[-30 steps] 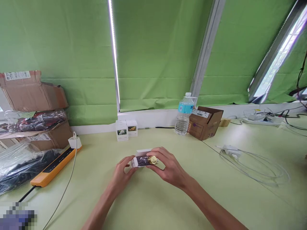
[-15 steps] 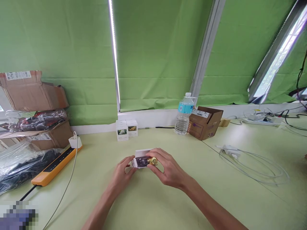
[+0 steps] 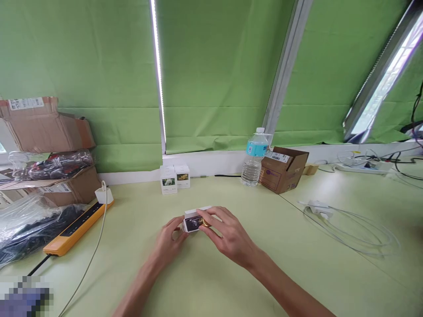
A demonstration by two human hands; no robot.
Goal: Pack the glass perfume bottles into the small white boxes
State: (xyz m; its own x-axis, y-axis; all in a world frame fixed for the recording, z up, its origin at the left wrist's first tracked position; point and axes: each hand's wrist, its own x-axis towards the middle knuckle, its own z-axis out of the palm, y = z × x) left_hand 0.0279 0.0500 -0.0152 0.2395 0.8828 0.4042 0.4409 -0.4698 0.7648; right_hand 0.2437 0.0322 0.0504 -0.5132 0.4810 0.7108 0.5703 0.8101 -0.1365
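My left hand (image 3: 168, 240) grips the left end of a small open white box (image 3: 189, 214) between fingertips and thumb. A flap of the box stands up along its far side, and its inside looks dark. My right hand (image 3: 233, 235) pinches a small bottle with a shiny gold cap (image 3: 205, 223) at the box's right end. Part of the bottle lies within the box; the fingers hide some of the cap. Both hands are just above the pale green table (image 3: 205, 277).
Behind the hands stand two small white boxes (image 3: 169, 185) with flower pictures. A water bottle (image 3: 251, 167) and a brown carton (image 3: 280, 174) are at the back right. An orange power strip (image 3: 71, 233) and stacked cartons (image 3: 49, 132) are left; a coiled white cable (image 3: 350, 233) lies right.
My right hand has moved left, taking the gold-capped bottle deeper into the white box. Less of the gold cap shows now. The left hand stays nearly in place.
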